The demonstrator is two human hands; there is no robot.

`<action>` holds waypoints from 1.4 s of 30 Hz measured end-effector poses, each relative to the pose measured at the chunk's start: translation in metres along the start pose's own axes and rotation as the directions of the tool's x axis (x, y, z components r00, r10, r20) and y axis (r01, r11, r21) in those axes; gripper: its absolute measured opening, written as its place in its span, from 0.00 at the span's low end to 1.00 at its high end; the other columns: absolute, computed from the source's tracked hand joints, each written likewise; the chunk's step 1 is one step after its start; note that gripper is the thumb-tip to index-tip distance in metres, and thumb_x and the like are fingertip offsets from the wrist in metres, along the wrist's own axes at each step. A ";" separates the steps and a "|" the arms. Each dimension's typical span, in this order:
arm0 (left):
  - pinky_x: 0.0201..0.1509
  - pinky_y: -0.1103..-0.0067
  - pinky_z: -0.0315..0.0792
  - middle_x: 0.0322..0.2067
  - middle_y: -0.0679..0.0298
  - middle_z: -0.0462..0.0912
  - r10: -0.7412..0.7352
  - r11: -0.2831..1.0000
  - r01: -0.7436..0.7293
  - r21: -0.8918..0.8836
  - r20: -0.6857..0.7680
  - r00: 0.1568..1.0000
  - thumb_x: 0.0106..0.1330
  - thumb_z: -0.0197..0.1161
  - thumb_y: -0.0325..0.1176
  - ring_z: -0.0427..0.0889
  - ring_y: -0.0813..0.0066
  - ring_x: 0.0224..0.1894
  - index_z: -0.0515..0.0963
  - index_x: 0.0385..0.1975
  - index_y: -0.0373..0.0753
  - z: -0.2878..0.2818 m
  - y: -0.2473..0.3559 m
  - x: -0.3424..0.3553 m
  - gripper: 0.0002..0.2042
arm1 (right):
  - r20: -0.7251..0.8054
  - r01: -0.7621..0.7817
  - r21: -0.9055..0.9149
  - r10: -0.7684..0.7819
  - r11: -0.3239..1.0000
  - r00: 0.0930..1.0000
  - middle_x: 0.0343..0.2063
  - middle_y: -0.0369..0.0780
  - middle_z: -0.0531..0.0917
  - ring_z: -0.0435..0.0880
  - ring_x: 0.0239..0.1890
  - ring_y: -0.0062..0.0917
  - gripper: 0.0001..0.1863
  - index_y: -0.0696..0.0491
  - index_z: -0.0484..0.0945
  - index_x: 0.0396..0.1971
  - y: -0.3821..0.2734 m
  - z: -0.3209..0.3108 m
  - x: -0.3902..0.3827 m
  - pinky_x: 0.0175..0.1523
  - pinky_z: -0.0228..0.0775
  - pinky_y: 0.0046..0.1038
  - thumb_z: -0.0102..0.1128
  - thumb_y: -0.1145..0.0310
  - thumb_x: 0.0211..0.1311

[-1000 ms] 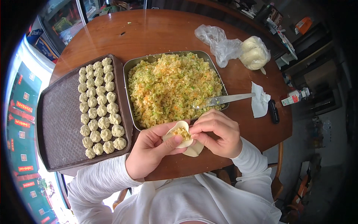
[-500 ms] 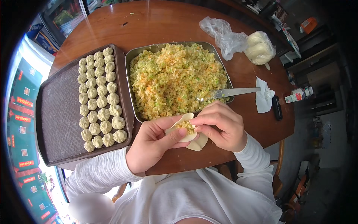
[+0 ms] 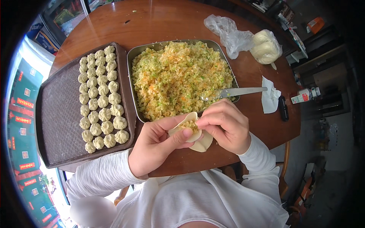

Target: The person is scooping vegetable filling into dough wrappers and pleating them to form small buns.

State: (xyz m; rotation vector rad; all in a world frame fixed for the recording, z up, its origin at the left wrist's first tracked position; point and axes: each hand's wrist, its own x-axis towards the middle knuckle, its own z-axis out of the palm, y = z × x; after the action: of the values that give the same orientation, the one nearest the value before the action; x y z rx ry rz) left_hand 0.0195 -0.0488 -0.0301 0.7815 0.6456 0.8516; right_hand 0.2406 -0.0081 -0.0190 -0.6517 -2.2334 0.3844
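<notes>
My left hand (image 3: 159, 140) cradles a round dough wrapper (image 3: 181, 132) with chopped filling (image 3: 189, 124) in it, thumb over its lower part. The fingers of my right hand (image 3: 224, 129) pinch the wrapper's right edge. More flat wrappers (image 3: 202, 144) lie on the table just beneath my hands. Beyond them sits a steel pan (image 3: 130, 68) heaped with vegetable filling (image 3: 171, 72), a metal spatula (image 3: 247, 90) resting in it at the right. At the left a dark tray (image 3: 57, 114) holds rows of pleated dumplings (image 3: 102, 101) on its right half.
On the wooden table (image 3: 144, 19), to the right, lie a plastic bag (image 3: 226, 32), a wrapped dough lump (image 3: 264, 49), a white paper (image 3: 269, 100), a black object (image 3: 283, 108) and a bottle (image 3: 304, 95). A wooden chair (image 3: 283, 171) stands below the right edge.
Both hands, the pan, tray and other table things appear higher in the view than a second ago. The wrapper remains in my left hand, my right fingers staying at its edge.
</notes>
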 end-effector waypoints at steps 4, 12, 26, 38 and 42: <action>0.57 0.80 0.78 0.51 0.56 0.83 -0.027 0.999 0.028 0.023 -0.016 1.000 0.75 0.57 0.32 0.83 0.73 0.52 0.68 0.64 0.29 -0.001 0.000 0.000 0.21 | 0.022 0.011 -0.042 -0.010 0.999 1.000 0.34 0.38 0.77 0.77 0.35 0.31 0.09 0.54 0.81 0.37 -0.003 0.002 0.000 0.39 0.71 0.31 0.69 0.77 0.55; 0.51 0.82 0.81 0.48 0.60 0.83 0.028 1.000 -0.028 -0.012 -0.027 0.999 0.73 0.59 0.29 0.84 0.74 0.50 0.71 0.59 0.34 -0.001 -0.003 0.002 0.17 | 0.031 -0.005 -0.022 0.006 1.000 1.000 0.35 0.38 0.76 0.77 0.37 0.31 0.11 0.53 0.80 0.38 -0.006 0.003 0.001 0.40 0.71 0.31 0.69 0.77 0.55; 0.50 0.82 0.82 0.47 0.62 0.82 0.044 0.999 -0.044 -0.016 -0.005 0.999 0.73 0.58 0.27 0.84 0.73 0.49 0.73 0.53 0.36 -0.004 -0.005 0.001 0.11 | -0.051 -0.173 0.110 0.179 0.979 0.982 0.34 0.39 0.83 0.82 0.34 0.29 0.11 0.55 0.82 0.37 -0.009 0.004 0.000 0.38 0.74 0.29 0.73 0.76 0.53; 0.48 0.82 0.82 0.43 0.63 0.81 0.130 0.991 -0.131 -0.015 -0.054 0.990 0.71 0.61 0.25 0.83 0.78 0.47 0.66 0.54 0.35 -0.001 -0.007 0.000 0.15 | 0.041 -0.134 0.073 0.131 0.988 0.991 0.34 0.38 0.78 0.77 0.35 0.32 0.08 0.54 0.76 0.36 -0.010 0.007 -0.002 0.40 0.70 0.33 0.65 0.79 0.59; 0.48 0.81 0.83 0.43 0.61 0.82 0.152 0.988 -0.152 -0.001 -0.065 0.986 0.72 0.60 0.27 0.85 0.75 0.45 0.66 0.52 0.36 -0.001 -0.007 0.000 0.13 | 0.071 -0.122 0.073 0.117 0.990 0.991 0.35 0.39 0.76 0.76 0.37 0.34 0.09 0.54 0.74 0.37 -0.009 0.007 -0.003 0.43 0.69 0.33 0.64 0.79 0.59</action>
State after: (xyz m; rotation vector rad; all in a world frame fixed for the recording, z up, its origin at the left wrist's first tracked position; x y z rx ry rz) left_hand 0.0219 -0.0514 -0.0365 0.8075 0.6463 1.0216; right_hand 0.2341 -0.0174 -0.0217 -0.7432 -2.2359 0.5575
